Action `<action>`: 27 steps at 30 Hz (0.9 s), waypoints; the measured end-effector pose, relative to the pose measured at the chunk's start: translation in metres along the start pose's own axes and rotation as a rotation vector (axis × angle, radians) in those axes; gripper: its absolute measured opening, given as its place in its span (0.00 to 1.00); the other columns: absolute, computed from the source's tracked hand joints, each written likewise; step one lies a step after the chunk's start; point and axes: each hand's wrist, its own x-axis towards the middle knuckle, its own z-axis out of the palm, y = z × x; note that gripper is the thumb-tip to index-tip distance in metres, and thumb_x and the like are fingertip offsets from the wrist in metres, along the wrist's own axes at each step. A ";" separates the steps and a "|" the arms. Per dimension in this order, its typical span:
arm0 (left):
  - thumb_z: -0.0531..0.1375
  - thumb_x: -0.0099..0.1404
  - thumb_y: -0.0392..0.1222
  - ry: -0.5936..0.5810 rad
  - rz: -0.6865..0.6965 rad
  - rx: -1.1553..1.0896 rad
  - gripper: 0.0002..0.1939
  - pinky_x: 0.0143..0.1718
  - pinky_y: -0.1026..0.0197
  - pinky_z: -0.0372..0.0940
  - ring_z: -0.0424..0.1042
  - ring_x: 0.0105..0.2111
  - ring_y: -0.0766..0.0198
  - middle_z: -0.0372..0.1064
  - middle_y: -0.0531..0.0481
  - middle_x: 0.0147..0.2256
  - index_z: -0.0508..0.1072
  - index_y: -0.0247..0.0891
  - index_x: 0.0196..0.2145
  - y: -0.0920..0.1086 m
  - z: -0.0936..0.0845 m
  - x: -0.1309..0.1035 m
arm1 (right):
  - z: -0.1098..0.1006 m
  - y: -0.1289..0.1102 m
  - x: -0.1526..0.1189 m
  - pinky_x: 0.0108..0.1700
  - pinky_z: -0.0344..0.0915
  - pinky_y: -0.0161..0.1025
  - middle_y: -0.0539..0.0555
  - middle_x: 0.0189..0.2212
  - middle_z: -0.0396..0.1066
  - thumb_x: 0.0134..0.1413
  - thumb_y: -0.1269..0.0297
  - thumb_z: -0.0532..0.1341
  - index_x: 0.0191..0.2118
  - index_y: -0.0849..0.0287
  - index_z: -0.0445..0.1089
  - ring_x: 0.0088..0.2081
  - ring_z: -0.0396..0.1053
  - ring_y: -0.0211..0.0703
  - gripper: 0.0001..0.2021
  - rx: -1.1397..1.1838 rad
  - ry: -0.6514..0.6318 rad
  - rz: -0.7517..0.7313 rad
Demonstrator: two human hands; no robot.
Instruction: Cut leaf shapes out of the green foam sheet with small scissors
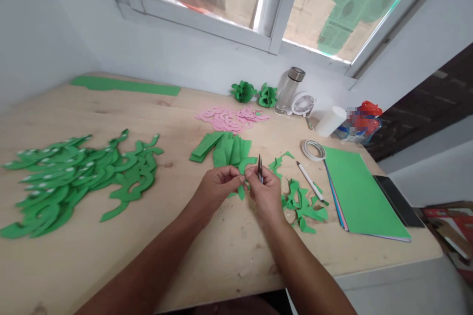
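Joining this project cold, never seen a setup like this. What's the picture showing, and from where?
There's no machine: these are a person's bare hands, filmed by a camera worn on the head, looking forward and down. The left hand and right hand meet at a green piece; the right also holds scissors. On the wooden table lie green cut-outs at left, pink cut-outs farther back, and scraps, a pen and tape at right.

Scissors (260, 163), probably; lower part hidden by right hand (267, 193).
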 end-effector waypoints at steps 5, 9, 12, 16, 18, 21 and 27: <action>0.75 0.45 0.45 -0.017 0.031 0.032 0.12 0.28 0.64 0.60 0.65 0.22 0.65 0.72 0.52 0.19 0.77 0.39 0.17 -0.003 0.001 0.001 | -0.003 0.001 0.004 0.22 0.47 0.35 0.41 0.13 0.57 0.42 0.55 0.68 0.24 0.57 0.71 0.18 0.50 0.34 0.11 -0.016 -0.015 -0.019; 0.75 0.44 0.46 -0.025 0.054 0.052 0.14 0.25 0.64 0.59 0.63 0.20 0.66 0.70 0.53 0.17 0.75 0.40 0.15 -0.003 0.002 0.002 | -0.005 0.004 0.007 0.22 0.50 0.35 0.43 0.14 0.62 0.43 0.58 0.67 0.21 0.57 0.70 0.18 0.55 0.35 0.10 -0.064 -0.008 -0.087; 0.74 0.46 0.47 -0.040 0.080 0.085 0.15 0.23 0.65 0.58 0.62 0.19 0.67 0.69 0.52 0.17 0.74 0.39 0.16 -0.005 0.001 0.004 | -0.007 0.007 0.009 0.23 0.50 0.34 0.43 0.13 0.62 0.43 0.59 0.67 0.21 0.57 0.70 0.19 0.54 0.35 0.09 -0.060 -0.011 -0.107; 0.71 0.50 0.50 -0.105 0.090 0.197 0.15 0.21 0.66 0.56 0.61 0.18 0.69 0.68 0.54 0.17 0.74 0.39 0.19 -0.012 -0.004 0.010 | -0.010 0.010 0.014 0.22 0.49 0.34 0.42 0.13 0.60 0.40 0.58 0.68 0.21 0.57 0.70 0.19 0.52 0.34 0.10 -0.043 0.022 -0.123; 0.70 0.49 0.50 -0.133 0.078 0.231 0.14 0.19 0.66 0.56 0.60 0.17 0.69 0.65 0.56 0.15 0.72 0.39 0.19 -0.016 -0.006 0.013 | -0.012 0.011 0.017 0.21 0.46 0.33 0.40 0.13 0.56 0.39 0.57 0.68 0.21 0.57 0.70 0.18 0.49 0.33 0.11 -0.029 0.056 -0.123; 0.69 0.49 0.49 -0.165 0.075 0.267 0.14 0.18 0.67 0.55 0.60 0.16 0.69 0.65 0.56 0.15 0.71 0.39 0.19 -0.020 -0.007 0.016 | -0.015 0.011 0.022 0.20 0.43 0.34 0.39 0.13 0.53 0.38 0.55 0.68 0.22 0.58 0.70 0.18 0.46 0.32 0.12 0.000 0.099 -0.113; 0.66 0.49 0.44 -0.206 0.081 0.303 0.09 0.17 0.68 0.53 0.61 0.17 0.71 0.69 0.56 0.18 0.71 0.39 0.21 -0.023 -0.003 0.015 | -0.018 0.011 0.026 0.18 0.42 0.33 0.38 0.13 0.51 0.38 0.52 0.68 0.24 0.57 0.69 0.16 0.45 0.31 0.14 0.048 0.167 -0.085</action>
